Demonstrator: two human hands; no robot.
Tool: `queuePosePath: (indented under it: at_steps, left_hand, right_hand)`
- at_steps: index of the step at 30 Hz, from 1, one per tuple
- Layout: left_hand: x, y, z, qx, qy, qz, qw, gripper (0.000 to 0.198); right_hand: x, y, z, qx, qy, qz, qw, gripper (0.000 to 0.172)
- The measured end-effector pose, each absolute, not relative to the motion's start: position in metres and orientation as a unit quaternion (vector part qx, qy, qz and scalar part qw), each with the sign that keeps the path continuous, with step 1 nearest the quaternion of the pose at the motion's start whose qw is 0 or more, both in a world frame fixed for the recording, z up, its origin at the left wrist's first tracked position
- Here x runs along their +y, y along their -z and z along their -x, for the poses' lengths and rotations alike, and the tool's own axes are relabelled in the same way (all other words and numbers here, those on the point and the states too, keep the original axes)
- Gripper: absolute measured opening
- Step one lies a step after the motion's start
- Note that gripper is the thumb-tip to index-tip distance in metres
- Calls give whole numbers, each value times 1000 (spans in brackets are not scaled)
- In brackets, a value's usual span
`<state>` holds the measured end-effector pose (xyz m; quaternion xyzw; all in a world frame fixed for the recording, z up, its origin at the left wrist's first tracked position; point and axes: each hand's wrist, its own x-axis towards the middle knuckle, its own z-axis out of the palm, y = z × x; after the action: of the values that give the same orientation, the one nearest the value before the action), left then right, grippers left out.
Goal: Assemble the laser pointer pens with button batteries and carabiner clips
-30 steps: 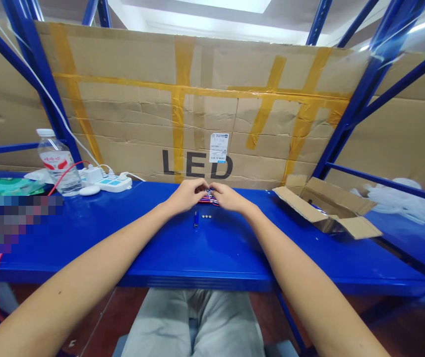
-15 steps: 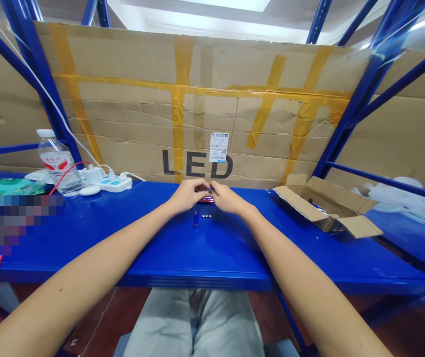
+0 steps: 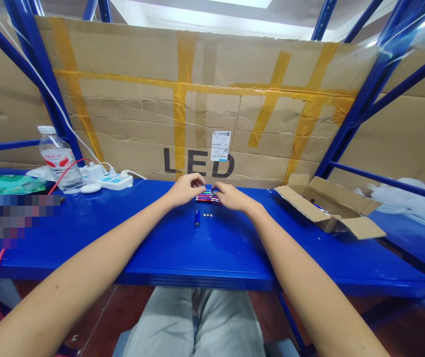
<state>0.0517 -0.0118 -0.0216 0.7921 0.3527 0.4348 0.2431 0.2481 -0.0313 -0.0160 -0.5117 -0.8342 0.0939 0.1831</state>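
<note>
At the table's far middle lies a row of slim shiny metal tubes (image 3: 205, 197), red, purple and green, side by side. My left hand (image 3: 187, 189) is at their left end, thumb and forefinger brought together; anything between them is too small to make out. My right hand (image 3: 230, 195) is at the right end with its fingers curled over the tube ends, which hides what they grip. Nearer to me a single blue metal tube (image 3: 197, 218) lies pointing towards me. Just right of it are three small silver discs (image 3: 207, 215), like button cells, in a line.
An open cardboard box (image 3: 327, 208) with something blue inside stands on the right. On the left are a water bottle (image 3: 61, 161), a white power strip (image 3: 115, 182) and a green packet (image 3: 7, 184). A large cardboard sheet (image 3: 141, 109) closes off the back of the blue table (image 3: 212, 253).
My hands have drawn apart, uncovering more of the coloured tubes between them. The blue tube and the silver discs lie where they were; the view has shifted slightly.
</note>
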Motion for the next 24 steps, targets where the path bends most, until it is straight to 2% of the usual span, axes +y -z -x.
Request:
queuePosePath:
  at_steps: [6, 9, 24]
  left_hand:
    - [-13, 14, -50, 403, -428, -739, 329, 8]
    - [-14, 14, -51, 421, -403, -739, 339, 6]
    - [4, 32, -38, 489, -273, -798, 222, 11]
  right_hand:
    - [-36, 12, -259, -819, -181, 543, 49, 23]
    - [-34, 19, -260, -809, -200, 552, 1, 21]
    - [-38, 17, -260, -784, -245, 570, -12, 22]
